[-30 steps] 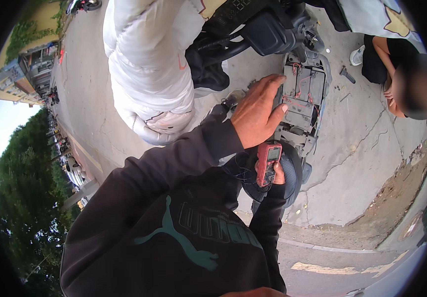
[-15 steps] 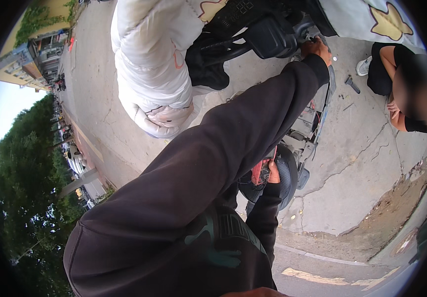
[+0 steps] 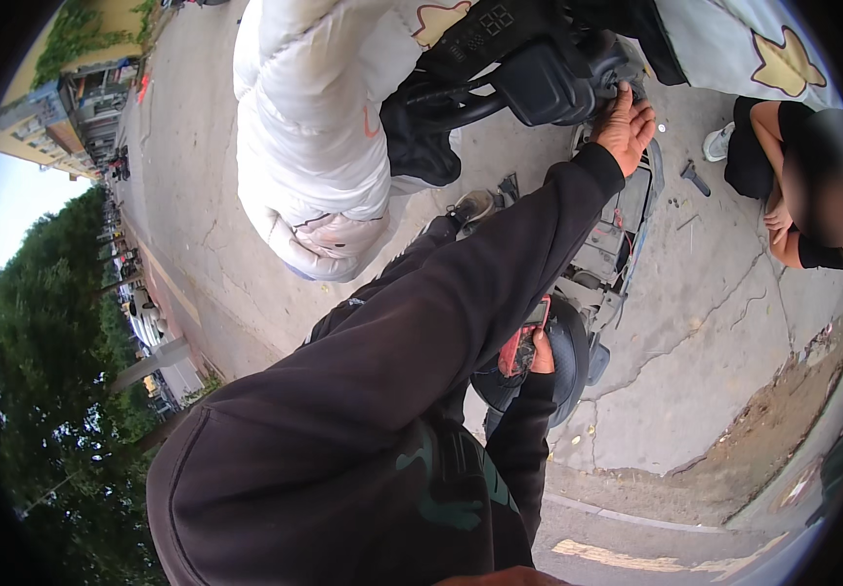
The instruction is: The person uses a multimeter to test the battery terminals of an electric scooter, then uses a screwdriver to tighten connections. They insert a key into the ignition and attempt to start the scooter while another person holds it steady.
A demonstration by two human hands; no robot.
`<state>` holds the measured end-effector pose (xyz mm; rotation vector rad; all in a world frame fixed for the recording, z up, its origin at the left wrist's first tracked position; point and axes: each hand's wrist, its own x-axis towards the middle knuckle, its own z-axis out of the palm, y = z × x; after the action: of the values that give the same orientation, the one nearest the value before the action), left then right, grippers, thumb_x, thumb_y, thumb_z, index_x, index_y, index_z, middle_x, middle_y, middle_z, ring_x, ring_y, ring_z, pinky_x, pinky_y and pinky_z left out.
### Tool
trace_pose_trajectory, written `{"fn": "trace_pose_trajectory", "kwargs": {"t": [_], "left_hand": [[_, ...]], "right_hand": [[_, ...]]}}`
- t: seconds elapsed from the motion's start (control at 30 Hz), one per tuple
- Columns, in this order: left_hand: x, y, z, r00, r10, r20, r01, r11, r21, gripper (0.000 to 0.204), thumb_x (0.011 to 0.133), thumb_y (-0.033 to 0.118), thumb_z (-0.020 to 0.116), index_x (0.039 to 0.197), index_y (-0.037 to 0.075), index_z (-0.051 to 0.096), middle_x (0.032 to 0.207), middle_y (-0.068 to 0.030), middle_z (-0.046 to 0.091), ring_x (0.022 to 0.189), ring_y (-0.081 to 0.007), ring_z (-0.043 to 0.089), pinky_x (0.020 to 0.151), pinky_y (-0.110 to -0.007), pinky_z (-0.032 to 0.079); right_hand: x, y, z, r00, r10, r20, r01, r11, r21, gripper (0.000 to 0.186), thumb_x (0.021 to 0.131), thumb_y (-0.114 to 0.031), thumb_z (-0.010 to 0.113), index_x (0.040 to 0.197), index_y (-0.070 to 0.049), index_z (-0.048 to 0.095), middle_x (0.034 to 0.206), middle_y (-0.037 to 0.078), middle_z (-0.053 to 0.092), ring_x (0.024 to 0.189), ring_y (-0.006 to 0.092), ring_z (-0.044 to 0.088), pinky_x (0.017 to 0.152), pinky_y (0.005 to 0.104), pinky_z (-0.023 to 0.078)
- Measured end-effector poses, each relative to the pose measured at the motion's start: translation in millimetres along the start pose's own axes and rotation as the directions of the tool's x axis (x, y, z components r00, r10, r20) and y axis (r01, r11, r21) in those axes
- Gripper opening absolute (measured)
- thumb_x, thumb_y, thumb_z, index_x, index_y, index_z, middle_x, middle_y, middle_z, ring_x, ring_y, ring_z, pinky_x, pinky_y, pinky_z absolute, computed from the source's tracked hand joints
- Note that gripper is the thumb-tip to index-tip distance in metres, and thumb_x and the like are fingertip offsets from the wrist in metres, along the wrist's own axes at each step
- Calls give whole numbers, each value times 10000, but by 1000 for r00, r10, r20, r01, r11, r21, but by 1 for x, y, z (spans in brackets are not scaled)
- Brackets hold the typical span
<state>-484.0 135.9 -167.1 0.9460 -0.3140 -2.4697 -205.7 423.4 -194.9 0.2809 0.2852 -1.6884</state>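
Observation:
My left arm reaches far across to an electric scooter's front. My left hand [image 3: 625, 137] is at the area beside the black handlebar housing [image 3: 544, 86], its thumb raised and fingers curled. Whatever lies between those fingertips is too small to make out. Lower down, my right hand [image 3: 543, 352] grips a red handheld meter [image 3: 516, 354] with a small screen, partly hidden behind my left sleeve. It is held over the scooter's black seat [image 3: 570, 363]. Between the two hands lies the scooter's opened body [image 3: 597, 249], with inner parts and wires exposed.
A white padded cover [image 3: 314, 156] hangs over the handlebars by the lit dashboard [image 3: 485, 34]. A person [image 3: 773, 176] crouches at the right. A dark tool [image 3: 695, 178], small loose parts and a thin rod [image 3: 687, 223] lie on cracked concrete. A shoe [image 3: 473, 207] shows beyond my left arm.
My left hand has turned over, so its palm and curled fingers now show. The view has shifted slightly, and a leg with a shoe has come into sight. My right hand still holds the meter.

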Motion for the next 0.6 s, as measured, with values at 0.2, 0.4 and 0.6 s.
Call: {"fn": "trace_pose_trajectory", "kwargs": {"t": [0.2, 0.4, 0.6], "left_hand": [[-1, -3, 17, 994, 27, -108, -28, 1000, -7, 464, 844, 509, 799, 1083, 165, 600, 990, 38, 607, 902, -120, 579, 877, -300, 502], [3, -9, 40, 957, 137, -255, -105, 985, 134, 482, 899, 483, 760, 1129, 92, 598, 1029, -15, 636, 909, -152, 625, 899, -313, 514], [8, -10, 38, 954, 204, -220, -144, 955, 260, 454, 1012, 423, 605, 1185, 6, 560, 1183, -118, 657, 1019, -244, 679, 955, -341, 524]], "right_hand": [[1, 7, -8, 999, -35, 28, 33, 995, 91, 566, 986, -444, 631, 1394, -59, 553, 1268, 109, 683, 1089, 273, 688, 963, 415, 561], [1, 13, -24, 1000, -5, -11, 6, 992, 128, 566, 985, -432, 627, 1403, -59, 547, 1279, 138, 676, 1079, 305, 693, 916, 438, 589], [-3, 17, -35, 998, 56, -3, -54, 971, 234, 574, 975, -412, 631, 1416, -58, 534, 1305, 159, 659, 1119, 313, 679, 961, 439, 578]]}}
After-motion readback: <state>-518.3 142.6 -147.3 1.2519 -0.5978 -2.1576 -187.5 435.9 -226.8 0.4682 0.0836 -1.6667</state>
